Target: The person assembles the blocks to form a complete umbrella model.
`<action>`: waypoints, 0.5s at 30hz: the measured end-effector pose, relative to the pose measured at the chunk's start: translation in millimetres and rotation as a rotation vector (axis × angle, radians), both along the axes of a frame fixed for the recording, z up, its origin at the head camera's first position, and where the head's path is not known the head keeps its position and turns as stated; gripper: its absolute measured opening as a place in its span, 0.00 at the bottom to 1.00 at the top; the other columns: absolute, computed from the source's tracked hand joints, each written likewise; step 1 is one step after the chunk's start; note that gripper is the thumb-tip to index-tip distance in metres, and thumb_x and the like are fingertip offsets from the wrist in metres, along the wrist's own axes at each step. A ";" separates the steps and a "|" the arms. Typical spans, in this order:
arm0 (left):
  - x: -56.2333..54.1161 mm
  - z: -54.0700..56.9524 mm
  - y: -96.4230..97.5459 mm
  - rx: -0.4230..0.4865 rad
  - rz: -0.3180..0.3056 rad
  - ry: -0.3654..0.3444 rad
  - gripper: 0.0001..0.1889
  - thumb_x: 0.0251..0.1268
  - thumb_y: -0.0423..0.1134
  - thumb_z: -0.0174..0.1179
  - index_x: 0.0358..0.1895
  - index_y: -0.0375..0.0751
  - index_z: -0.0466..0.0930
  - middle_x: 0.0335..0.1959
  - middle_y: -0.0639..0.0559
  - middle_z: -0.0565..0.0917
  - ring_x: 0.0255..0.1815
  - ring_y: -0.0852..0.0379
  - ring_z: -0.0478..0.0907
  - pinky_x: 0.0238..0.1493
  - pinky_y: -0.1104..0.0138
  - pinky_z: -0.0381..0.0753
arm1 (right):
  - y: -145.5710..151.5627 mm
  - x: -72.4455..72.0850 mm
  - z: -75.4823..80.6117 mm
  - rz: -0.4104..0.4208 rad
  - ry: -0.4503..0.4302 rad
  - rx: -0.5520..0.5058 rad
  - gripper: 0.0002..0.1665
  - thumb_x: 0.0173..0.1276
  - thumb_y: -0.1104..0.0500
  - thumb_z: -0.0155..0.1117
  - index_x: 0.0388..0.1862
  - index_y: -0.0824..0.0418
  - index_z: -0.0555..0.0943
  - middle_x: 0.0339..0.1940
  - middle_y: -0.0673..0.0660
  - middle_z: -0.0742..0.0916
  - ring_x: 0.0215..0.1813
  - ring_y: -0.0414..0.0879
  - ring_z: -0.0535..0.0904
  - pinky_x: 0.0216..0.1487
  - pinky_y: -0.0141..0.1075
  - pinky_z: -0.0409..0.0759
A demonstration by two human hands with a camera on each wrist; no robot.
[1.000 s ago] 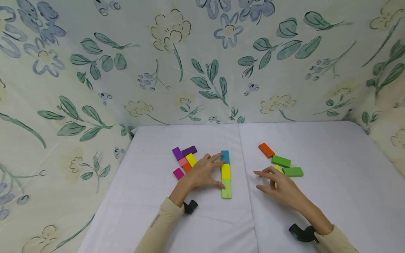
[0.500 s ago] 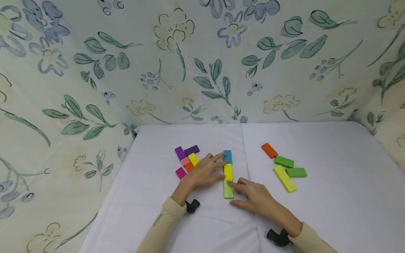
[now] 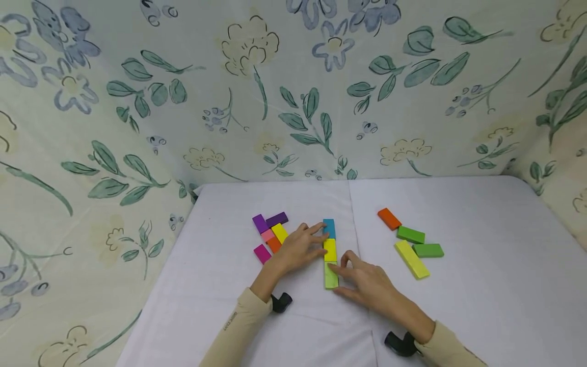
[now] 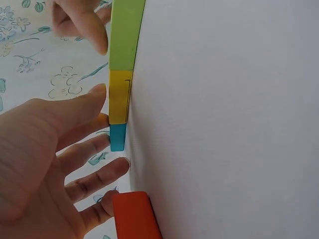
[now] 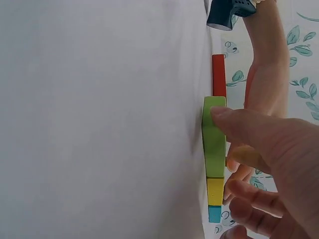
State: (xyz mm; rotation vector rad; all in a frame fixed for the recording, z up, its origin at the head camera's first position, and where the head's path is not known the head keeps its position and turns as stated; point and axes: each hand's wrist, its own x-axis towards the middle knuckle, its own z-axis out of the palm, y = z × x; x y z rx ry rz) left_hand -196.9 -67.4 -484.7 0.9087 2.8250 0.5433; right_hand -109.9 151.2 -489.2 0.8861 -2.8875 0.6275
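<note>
Three blocks lie end to end in the head view: a blue block [image 3: 329, 224], a yellow block [image 3: 330, 250] and a light green block [image 3: 330, 278] nearest the person. My left hand [image 3: 299, 250] rests along the row's left side, fingertips at the blue block and thumb beside the yellow one. From the right, my right hand [image 3: 369, 283] holds the light green block lengthwise between thumb and index finger. In the right wrist view, its thumb [image 5: 227, 115] touches the near end of that green block [image 5: 215, 144]. The other right fingers are loosely bent.
Left of the row lies a cluster with a purple block [image 3: 260, 223], a magenta block [image 3: 262, 253] and several others. On the right are an orange block [image 3: 389, 218], two green ones [image 3: 428, 250] and a long yellow-green block [image 3: 412, 259]. A floral cloth [image 3: 293, 92] hangs behind the table.
My right hand has moved left from the right-hand blocks to the light green block, its thumb then closing in at the near end. My left thumb has shifted up from the light green block to the yellow one.
</note>
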 end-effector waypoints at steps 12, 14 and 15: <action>-0.1 0.3 -2.6 -0.002 -0.015 0.025 0.27 0.73 0.53 0.63 0.72 0.54 0.76 0.81 0.58 0.67 0.58 0.55 0.71 0.53 0.68 0.78 | -1.1 1.9 -1.1 0.057 0.054 0.059 0.33 0.63 0.47 0.77 0.65 0.56 0.84 0.75 0.59 0.78 0.58 0.52 0.87 0.38 0.36 0.86; -0.4 0.4 -3.2 0.000 -0.019 0.030 0.27 0.73 0.53 0.63 0.72 0.54 0.76 0.81 0.57 0.67 0.58 0.55 0.71 0.54 0.67 0.78 | -1.1 2.0 -1.2 0.055 0.054 0.054 0.32 0.64 0.47 0.77 0.65 0.56 0.84 0.75 0.59 0.78 0.59 0.53 0.87 0.39 0.37 0.87; -0.5 0.4 -3.5 0.001 -0.021 0.032 0.27 0.73 0.53 0.63 0.72 0.53 0.76 0.81 0.57 0.67 0.58 0.54 0.71 0.54 0.66 0.78 | -1.1 2.0 -1.5 0.054 0.054 0.052 0.32 0.64 0.47 0.77 0.66 0.56 0.84 0.75 0.59 0.78 0.59 0.53 0.87 0.40 0.38 0.87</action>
